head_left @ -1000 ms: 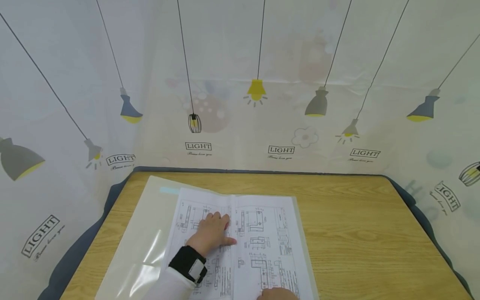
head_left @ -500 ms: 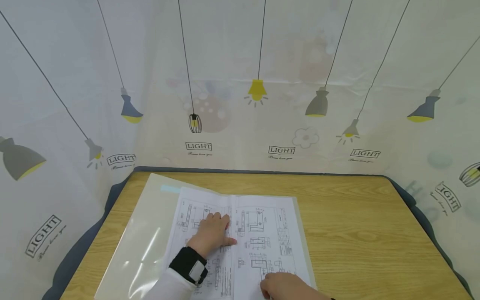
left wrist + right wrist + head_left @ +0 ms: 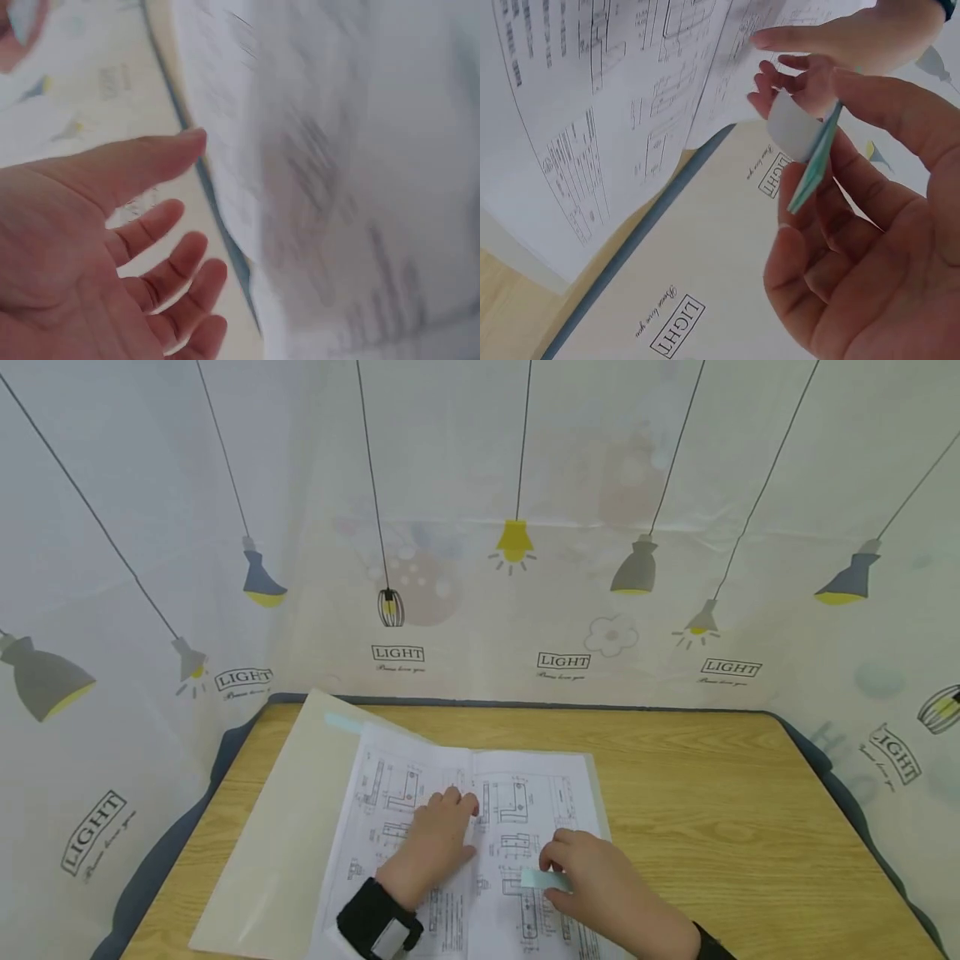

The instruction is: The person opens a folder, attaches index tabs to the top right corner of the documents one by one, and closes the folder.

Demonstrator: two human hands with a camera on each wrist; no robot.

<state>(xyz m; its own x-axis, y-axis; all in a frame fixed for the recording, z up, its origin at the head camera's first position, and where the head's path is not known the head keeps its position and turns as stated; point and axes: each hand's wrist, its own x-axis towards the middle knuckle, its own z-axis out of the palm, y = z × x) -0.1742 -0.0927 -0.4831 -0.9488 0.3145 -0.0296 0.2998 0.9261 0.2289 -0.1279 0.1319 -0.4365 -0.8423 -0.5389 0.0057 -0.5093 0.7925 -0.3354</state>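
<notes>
My right hand (image 3: 611,877) pinches a small pad of pale green sticky notes (image 3: 540,880) between thumb and fingers, over the right page. Close up in the right wrist view, the pad (image 3: 815,171) is thin, with a whitish leaf curling off one side. My left hand (image 3: 435,839), fingers loosely bent, lies over the inner part of the left page, near the fold. Under both hands is an open clear-pocket folder holding white sheets (image 3: 555,785) printed with technical drawings. The left wrist view shows the thumb and fingers (image 3: 169,289) apart, beside blurred paper.
The folder's cream cover (image 3: 277,818) spreads out to the left, with a pale blue strip (image 3: 342,723) near its top. Beneath is a wood-grain table (image 3: 742,827). A light curtain (image 3: 480,610) printed with lamps surrounds its back and sides.
My right hand has come up from the bottom edge onto the right page, bringing the sticky notes into view. My left hand has shifted slightly right, and the cover's top edge has risen.
</notes>
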